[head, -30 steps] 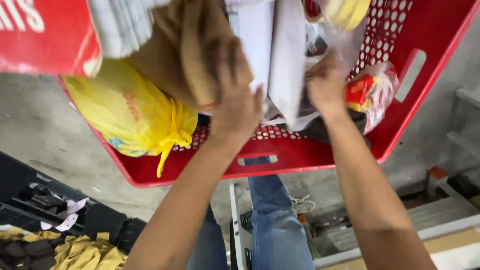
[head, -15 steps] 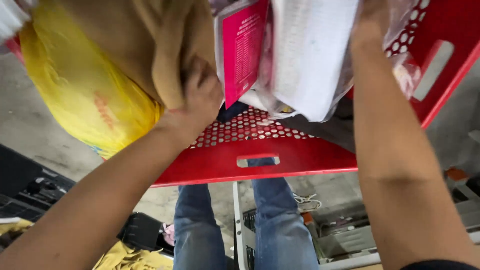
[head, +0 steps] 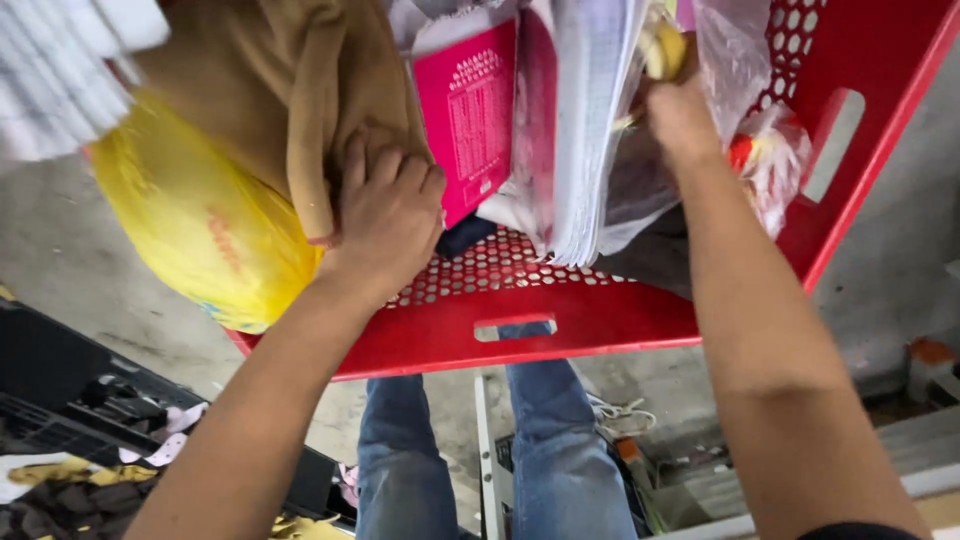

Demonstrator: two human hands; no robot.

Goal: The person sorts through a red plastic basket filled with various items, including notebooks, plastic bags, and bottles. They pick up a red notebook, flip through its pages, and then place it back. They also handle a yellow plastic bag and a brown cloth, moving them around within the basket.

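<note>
A red perforated plastic basket (head: 600,320) is full of things. My left hand (head: 385,215) presses on a tan folded cloth (head: 290,90) that lies over a yellow plastic bag (head: 195,235) at the basket's left. My right hand (head: 685,115) reaches deep into the right side, closed among a stack of white papers (head: 590,130) and a clear plastic bag (head: 735,60); what it grips is hidden. A pink booklet (head: 470,110) stands upright between the two hands.
A clear wrapped packet with red and yellow (head: 770,170) lies against the basket's right wall. Below are my blue jeans (head: 540,450), a black crate (head: 70,400) with cloth scraps at lower left, and grey concrete floor (head: 50,240).
The view has moved closer into the basket. My left hand has slid rightward over the tan cloth, and my right hand has pushed deeper among the papers.
</note>
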